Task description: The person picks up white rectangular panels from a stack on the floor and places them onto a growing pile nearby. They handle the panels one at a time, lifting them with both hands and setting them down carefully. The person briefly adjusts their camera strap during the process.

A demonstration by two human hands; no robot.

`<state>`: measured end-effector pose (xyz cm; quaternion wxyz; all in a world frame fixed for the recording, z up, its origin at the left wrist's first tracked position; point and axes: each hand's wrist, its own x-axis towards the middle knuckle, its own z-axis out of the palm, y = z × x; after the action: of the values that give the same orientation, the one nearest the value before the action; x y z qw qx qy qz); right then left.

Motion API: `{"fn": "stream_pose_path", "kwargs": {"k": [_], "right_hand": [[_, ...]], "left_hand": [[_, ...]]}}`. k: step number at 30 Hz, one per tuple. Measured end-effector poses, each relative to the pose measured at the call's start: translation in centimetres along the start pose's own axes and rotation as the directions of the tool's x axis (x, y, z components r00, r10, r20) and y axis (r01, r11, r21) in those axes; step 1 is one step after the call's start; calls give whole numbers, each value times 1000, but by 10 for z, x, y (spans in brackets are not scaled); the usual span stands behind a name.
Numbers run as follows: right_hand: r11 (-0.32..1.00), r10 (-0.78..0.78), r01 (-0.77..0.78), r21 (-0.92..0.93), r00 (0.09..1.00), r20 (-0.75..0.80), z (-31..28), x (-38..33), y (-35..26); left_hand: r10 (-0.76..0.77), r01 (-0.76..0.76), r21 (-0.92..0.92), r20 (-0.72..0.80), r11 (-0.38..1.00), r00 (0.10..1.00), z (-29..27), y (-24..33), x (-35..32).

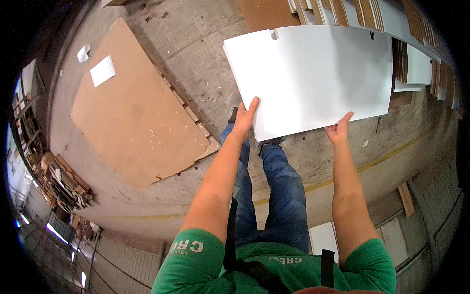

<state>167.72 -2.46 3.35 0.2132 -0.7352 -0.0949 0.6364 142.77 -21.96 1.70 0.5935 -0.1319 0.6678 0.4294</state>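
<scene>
Squarely, two bare hands are gripping a wide white panel

The white panel (313, 81) is filling the upper right-centre of the frame, its long axis running from left to right, with its lower edge climbing a little toward the right. The left hand (245, 117) is holding the short left edge near the lower-left corner, so the panel is lying to the right of that thumb and above it. The right hand (339, 130) is holding the lower long edge, right of its middle, and the panel is stretching upward from there; this hand is sitting nearer the panel's centre. Both hands are clamping the edges, thumbs over the top and fingers curling beneath (the left fingers are mostly hiding under the panel, and whether it is one sheet or several I cannot tell).

At the left of the frame, well apart from the panel, a brown board (137, 108) is lying low, with a white paper (102, 71) resting on its upper part. Stacked boards (391, 19) are crowding the upper right, just beyond the panel's far edge
</scene>
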Motion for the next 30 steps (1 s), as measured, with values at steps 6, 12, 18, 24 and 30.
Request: {"fn": "stream_pose_path", "kwargs": {"k": [6, 12, 18, 24, 30], "right_hand": [[943, 49, -99, -318, 986, -162, -10, -9, 0], [781, 30, -111, -615, 990, -140, 1, -66, 44], [16, 74, 533, -846, 843, 532, 22, -144, 54], [-201, 67, 453, -869, 891, 449, 47, -197, -4], [-447, -10, 295, -844, 942, 334, 28, -207, -39]], "left_hand": [[-54, 55, 24, -30, 998, 998, -36, 8, -17], [-7, -6, -107, -119, 994, 993, -71, 2, -91], [151, -168, -37, -284, 985, 947, -92, -73, -222], [405, -187, 498, -377, 847, 833, -109, -78, -291], [325, -162, 707, -100, 688, 940, -179, -25, -292]]}}
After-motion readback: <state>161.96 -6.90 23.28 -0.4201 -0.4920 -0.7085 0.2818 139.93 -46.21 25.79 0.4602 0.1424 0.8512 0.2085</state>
